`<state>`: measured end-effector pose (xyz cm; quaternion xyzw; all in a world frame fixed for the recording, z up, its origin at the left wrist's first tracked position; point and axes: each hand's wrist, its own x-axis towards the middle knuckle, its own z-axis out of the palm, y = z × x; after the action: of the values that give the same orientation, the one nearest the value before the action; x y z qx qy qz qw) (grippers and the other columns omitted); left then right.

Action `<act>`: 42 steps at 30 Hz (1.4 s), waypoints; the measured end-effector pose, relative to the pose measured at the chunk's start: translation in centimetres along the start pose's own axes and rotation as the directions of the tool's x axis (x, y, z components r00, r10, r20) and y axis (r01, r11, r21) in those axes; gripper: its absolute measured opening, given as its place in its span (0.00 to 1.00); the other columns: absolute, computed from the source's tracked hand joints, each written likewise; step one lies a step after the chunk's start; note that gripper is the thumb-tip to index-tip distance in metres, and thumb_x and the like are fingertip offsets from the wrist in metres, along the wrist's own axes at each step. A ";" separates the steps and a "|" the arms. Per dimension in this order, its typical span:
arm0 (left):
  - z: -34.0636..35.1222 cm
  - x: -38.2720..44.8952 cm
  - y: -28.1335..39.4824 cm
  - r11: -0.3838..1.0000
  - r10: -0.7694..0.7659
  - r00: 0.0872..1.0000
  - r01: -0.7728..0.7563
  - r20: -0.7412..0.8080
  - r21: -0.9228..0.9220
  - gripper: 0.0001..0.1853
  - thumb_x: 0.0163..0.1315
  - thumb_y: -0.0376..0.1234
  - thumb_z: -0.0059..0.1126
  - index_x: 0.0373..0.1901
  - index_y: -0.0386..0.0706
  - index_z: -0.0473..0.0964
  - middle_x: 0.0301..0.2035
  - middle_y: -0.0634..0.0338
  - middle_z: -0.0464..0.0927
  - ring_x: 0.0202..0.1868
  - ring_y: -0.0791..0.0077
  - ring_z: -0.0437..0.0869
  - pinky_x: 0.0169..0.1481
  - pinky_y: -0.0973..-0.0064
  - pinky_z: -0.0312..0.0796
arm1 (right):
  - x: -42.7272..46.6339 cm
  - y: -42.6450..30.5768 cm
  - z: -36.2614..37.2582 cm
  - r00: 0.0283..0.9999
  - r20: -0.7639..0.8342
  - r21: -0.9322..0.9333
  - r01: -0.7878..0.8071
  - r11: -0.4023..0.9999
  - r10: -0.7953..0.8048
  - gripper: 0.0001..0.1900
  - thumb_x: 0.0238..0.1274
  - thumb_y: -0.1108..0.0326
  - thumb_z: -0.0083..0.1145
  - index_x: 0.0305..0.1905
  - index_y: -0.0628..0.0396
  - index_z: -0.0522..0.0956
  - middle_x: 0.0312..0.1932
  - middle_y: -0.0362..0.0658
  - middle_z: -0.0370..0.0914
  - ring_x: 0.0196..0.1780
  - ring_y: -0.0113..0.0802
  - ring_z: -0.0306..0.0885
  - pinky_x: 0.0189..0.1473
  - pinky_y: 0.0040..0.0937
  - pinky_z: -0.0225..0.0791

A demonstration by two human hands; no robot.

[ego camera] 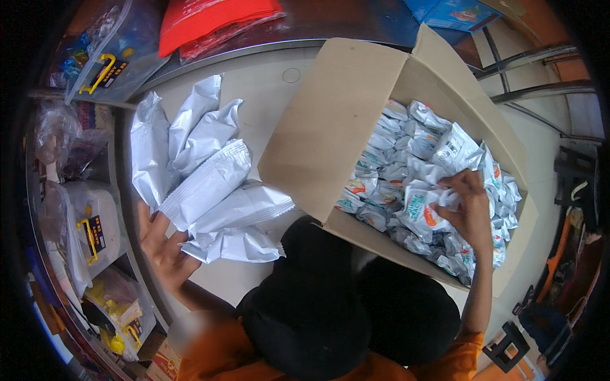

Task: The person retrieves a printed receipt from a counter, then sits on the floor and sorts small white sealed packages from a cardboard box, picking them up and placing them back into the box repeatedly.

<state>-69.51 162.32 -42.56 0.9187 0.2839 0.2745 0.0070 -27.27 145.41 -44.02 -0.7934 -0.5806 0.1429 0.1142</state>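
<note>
My left hand (169, 252) holds a fan of several puffed silver packets (209, 188) on the left, their plain sides facing up. Parts of its fingers are hidden behind the packets. To the right stands a cardboard box (338, 124) with its flaps folded outward, filled with silver packets that bear green and orange print. Inside it, my right hand (464, 202) has its thumb and fingers on either side of a printed packet (421, 212), at the packet's right end. How firmly it grips is hard to see.
Clear plastic bins with yellow latches, one of them a bin (100, 233), line the shelving at left. Red bags (214, 24) and a blue box (450, 14) rest on the metal table at the top. Metal rails (538, 90) stand beyond the box. A black stool (507, 347) is at lower right.
</note>
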 end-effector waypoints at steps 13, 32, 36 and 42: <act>-0.3 -0.2 -0.2 0.999 0.039 0.999 -0.040 -0.022 -0.033 0.19 0.32 0.35 0.65 0.29 0.38 0.72 0.45 0.48 0.75 0.50 0.33 0.70 0.47 0.48 0.65 | -3.1 1.6 -6.0 0.973 -0.158 0.292 -0.117 0.949 0.169 0.21 0.29 0.72 0.70 0.38 0.62 0.78 0.32 0.44 0.72 0.38 0.35 0.70 0.42 0.30 0.62; -0.6 -1.2 0.2 0.998 -0.005 1.000 0.006 -0.015 0.064 0.20 0.36 0.37 0.64 0.34 0.41 0.72 0.48 0.50 0.74 0.57 0.33 0.66 0.57 0.44 0.60 | 0.9 -4.6 13.0 0.803 0.526 -0.219 0.445 0.868 -0.279 0.15 0.57 0.66 0.49 0.49 0.50 0.77 0.59 0.49 0.65 0.60 0.46 0.63 0.56 0.59 0.50; -0.6 -1.3 -0.2 1.000 -0.011 1.000 0.011 -0.007 -0.019 0.20 0.37 0.38 0.66 0.33 0.39 0.73 0.48 0.50 0.74 0.57 0.35 0.65 0.57 0.46 0.59 | 1.0 -4.3 12.2 0.799 0.541 -0.032 0.330 0.943 -0.262 0.18 0.57 0.67 0.48 0.53 0.51 0.74 0.60 0.50 0.60 0.62 0.45 0.61 0.55 0.60 0.50; -1.0 -0.9 -0.3 0.999 -0.016 0.999 0.018 0.052 -0.037 0.21 0.39 0.42 0.69 0.28 0.36 0.76 0.50 0.50 0.74 0.61 0.38 0.63 0.65 0.43 0.50 | 2.7 -6.2 13.2 0.921 0.293 -0.258 0.333 0.907 -0.255 0.13 0.55 0.67 0.49 0.45 0.54 0.77 0.46 0.46 0.72 0.57 0.42 0.64 0.54 0.61 0.50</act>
<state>-70.76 162.00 -42.24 0.9228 0.2861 0.2558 0.0337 -36.71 150.06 -54.42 -0.6791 -0.7191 0.1332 -0.0630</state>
